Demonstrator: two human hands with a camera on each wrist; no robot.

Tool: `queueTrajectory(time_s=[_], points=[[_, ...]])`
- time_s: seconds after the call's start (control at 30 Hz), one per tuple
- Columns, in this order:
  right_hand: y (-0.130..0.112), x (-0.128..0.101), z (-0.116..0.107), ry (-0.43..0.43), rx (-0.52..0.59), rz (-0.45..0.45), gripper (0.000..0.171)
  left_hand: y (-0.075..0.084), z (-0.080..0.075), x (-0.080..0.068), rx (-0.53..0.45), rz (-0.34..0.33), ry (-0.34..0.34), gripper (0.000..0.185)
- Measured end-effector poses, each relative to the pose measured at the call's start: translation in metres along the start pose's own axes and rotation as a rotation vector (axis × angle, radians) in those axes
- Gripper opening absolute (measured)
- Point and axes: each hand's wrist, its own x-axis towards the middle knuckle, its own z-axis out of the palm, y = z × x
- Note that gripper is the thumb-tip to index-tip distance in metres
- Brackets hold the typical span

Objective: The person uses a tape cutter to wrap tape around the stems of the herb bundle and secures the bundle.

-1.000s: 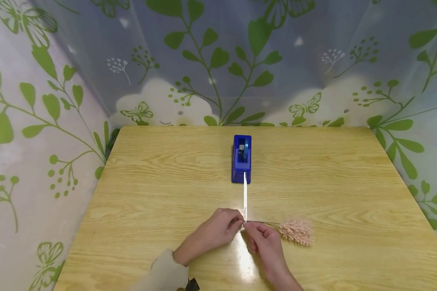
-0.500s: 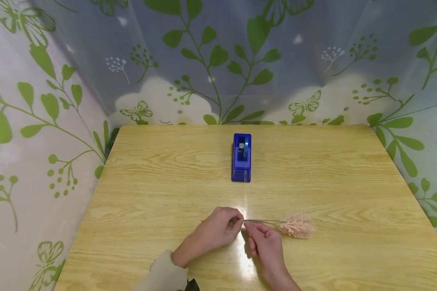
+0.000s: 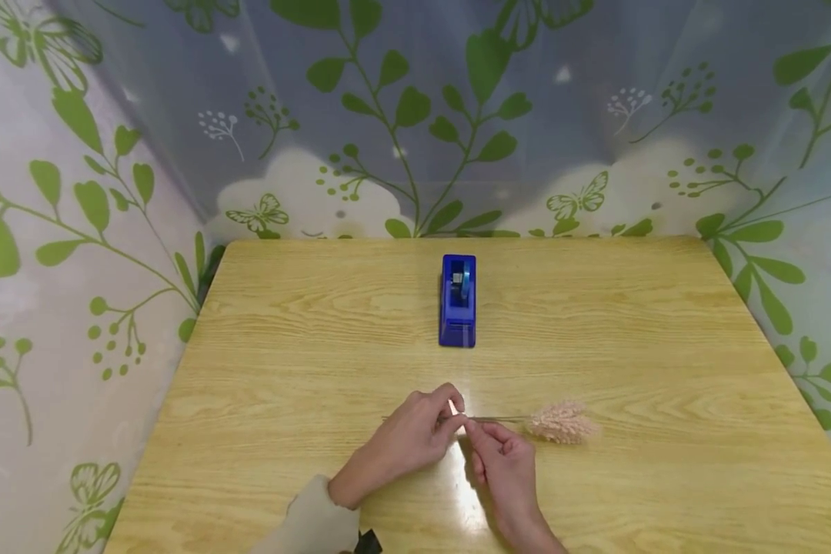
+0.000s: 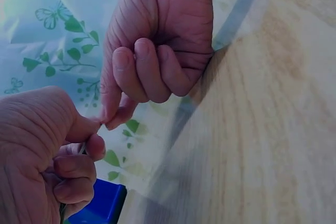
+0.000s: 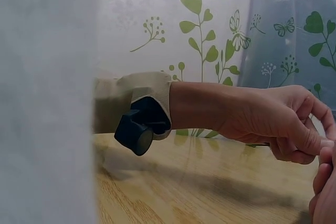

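Left hand [image 3: 405,431], fingers curled, gripped thin dark stems [image 3: 502,418] at lower centre of the head frame. Right hand [image 3: 508,465], just beside it, had thumb and forefinger pinched on the stems at the left fingertips; finer contact too small to tell. Fluffy pale-pink flower head [image 3: 563,423] lay right of both hands, lower right of centre. Blue plastic tape dispenser [image 3: 459,314] stood above the hands, mid-frame, on a yellowish wood-grain table [image 3: 284,346].

1. The wood-grained table [image 3: 630,323] was bordered by curtains [image 3: 595,92].
2. They were patterned with green leaves [image 3: 488,65] and butterflies [image 3: 578,196].
3. Light was reflected as white glare [image 3: 467,496] on the tabletop.
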Motion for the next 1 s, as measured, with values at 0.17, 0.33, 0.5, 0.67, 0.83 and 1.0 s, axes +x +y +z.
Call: queueTrajectory(time_s=[0.17, 0.33, 0.5, 0.67, 0.83, 1.0], points=[[-0.0020, 0.0006, 0.0008, 0.012, -0.018, -0.008, 0.035, -0.0011, -0.0010, 0.0010, 0.024, 0.040, 0.002, 0.010], [-0.0044, 0.0011, 0.0012, 0.023, 0.048, 0.008, 0.030, -0.0018, -0.0033, 0.0010, 0.016, 0.064, -0.006, 0.006], [-0.0057, 0.0018, 0.0001, 0.044, 0.088, 0.046, 0.018, -0.0012, -0.0061, 0.0017, 0.014, 0.074, -0.012, 0.006], [-0.0049, 0.0016, -0.0025, -0.035, 0.142, 0.070, 0.020, -0.0012, -0.0062, 0.0020, 0.017, 0.074, -0.024, 0.006], [-0.0044, 0.0029, -0.0038, -0.096, 0.201, 0.104, 0.017, -0.0012, -0.0049, 0.0020, 0.016, 0.077, -0.020, 0.007], [-0.0035, 0.0057, -0.0049, -0.135, 0.235, 0.113, 0.025, -0.0018, -0.0046, 0.0024, 0.015, 0.083, -0.013, 0.007]])
